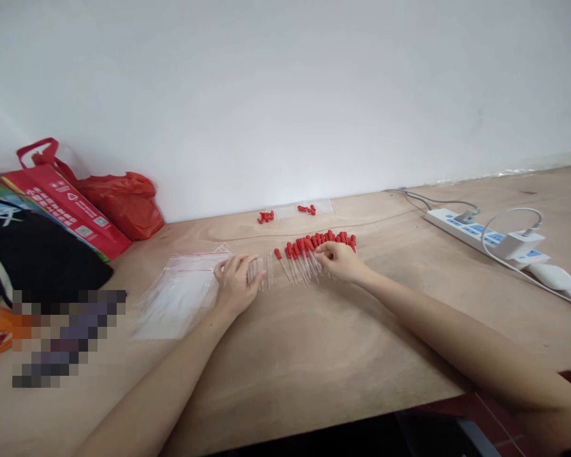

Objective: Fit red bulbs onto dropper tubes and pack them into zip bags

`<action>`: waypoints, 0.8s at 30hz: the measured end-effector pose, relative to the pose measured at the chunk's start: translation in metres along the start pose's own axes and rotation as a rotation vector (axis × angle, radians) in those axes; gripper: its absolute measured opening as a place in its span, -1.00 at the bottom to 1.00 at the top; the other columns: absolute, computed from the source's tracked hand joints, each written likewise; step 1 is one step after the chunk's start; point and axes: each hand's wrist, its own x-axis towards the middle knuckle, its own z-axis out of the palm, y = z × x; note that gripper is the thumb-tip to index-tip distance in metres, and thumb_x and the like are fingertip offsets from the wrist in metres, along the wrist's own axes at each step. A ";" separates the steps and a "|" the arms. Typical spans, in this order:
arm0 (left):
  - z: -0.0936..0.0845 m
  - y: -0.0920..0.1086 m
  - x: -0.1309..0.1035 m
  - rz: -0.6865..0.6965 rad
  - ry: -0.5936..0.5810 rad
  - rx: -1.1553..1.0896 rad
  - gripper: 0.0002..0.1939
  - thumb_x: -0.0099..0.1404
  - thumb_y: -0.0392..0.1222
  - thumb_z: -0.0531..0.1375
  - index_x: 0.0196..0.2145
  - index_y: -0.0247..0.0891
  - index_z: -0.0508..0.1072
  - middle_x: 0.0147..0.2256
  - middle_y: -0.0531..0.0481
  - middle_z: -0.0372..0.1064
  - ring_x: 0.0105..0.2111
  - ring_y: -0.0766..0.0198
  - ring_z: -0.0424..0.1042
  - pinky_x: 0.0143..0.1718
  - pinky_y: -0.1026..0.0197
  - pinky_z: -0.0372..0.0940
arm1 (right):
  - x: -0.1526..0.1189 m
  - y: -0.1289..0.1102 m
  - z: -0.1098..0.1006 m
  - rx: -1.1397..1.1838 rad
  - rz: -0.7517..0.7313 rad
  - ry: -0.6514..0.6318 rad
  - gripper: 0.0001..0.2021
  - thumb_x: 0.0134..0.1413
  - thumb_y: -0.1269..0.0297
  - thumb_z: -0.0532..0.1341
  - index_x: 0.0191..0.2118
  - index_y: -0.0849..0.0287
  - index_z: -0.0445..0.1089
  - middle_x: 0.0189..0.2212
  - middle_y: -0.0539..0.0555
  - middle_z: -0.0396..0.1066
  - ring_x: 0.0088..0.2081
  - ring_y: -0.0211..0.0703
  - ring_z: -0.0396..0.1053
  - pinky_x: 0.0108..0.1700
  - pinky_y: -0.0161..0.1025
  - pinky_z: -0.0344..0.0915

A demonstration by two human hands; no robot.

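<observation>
My left hand [238, 282] rests on the wooden table, thumb and fingers apart around a few bare glass tubes [269, 270]. To its right lies a row of glass droppers [304, 254] with red rubber bulbs, their clear tips pointing toward me. One dropper [278, 254] sits slightly apart at the row's left end. Over the row's right part is my right hand [340, 260], its fingers curled in a pinch; whatever is between the fingertips is too small to make out. Clear zip bags [183, 295] lie left of and partly under my left hand.
Loose red bulbs [266, 217] and a small clear bag [288, 212] lie near the wall. A white power strip [485, 238] with plugs and cables is at right. Red bags [118, 203] and a black bag [38, 257] crowd the left.
</observation>
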 end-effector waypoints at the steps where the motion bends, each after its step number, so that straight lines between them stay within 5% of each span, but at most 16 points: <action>1: 0.000 -0.006 0.001 -0.055 -0.009 0.027 -0.74 0.16 -0.11 0.08 -0.19 -0.22 0.32 -0.20 -0.12 0.33 -0.15 0.10 0.26 -0.10 0.00 -0.06 | 0.008 0.002 0.002 -0.061 0.039 0.066 -0.79 0.01 0.33 0.03 -0.24 0.27 0.31 -0.47 0.05 0.38 -0.44 -0.26 0.30 -0.38 -0.36 0.16; 8: -0.007 -0.025 0.003 -0.261 -0.051 0.073 -0.89 0.14 -0.22 0.05 -0.39 -0.18 0.36 -0.23 -0.05 0.34 -0.15 0.11 0.24 -0.13 -0.01 -0.08 | 0.037 0.001 0.022 -0.262 0.115 0.116 -0.71 0.00 0.36 0.03 -0.11 0.29 0.21 -0.33 0.20 0.40 -0.26 -0.09 0.34 -0.30 -0.27 0.14; 17: -0.006 -0.023 0.003 -0.206 -0.091 0.144 -0.94 0.05 -0.21 0.09 -0.49 -0.21 0.34 -0.29 -0.03 0.32 -0.18 0.09 0.23 -0.10 -0.08 -0.10 | 0.026 -0.026 0.033 -0.453 -0.056 0.125 -0.76 0.08 0.29 -0.05 -0.20 0.24 0.26 -0.25 0.19 0.38 -0.19 -0.05 0.31 -0.17 -0.16 0.02; 24: -0.014 -0.025 0.002 -0.098 -0.203 0.223 -0.89 -0.03 -0.18 0.10 -0.47 -0.21 0.34 -0.29 -0.05 0.30 -0.18 0.07 0.23 -0.08 -0.14 -0.13 | 0.026 -0.068 0.067 -0.445 -0.066 -0.054 -0.75 0.02 0.23 0.01 -0.36 0.26 0.36 -0.30 0.20 0.40 -0.26 -0.06 0.34 -0.20 -0.14 0.00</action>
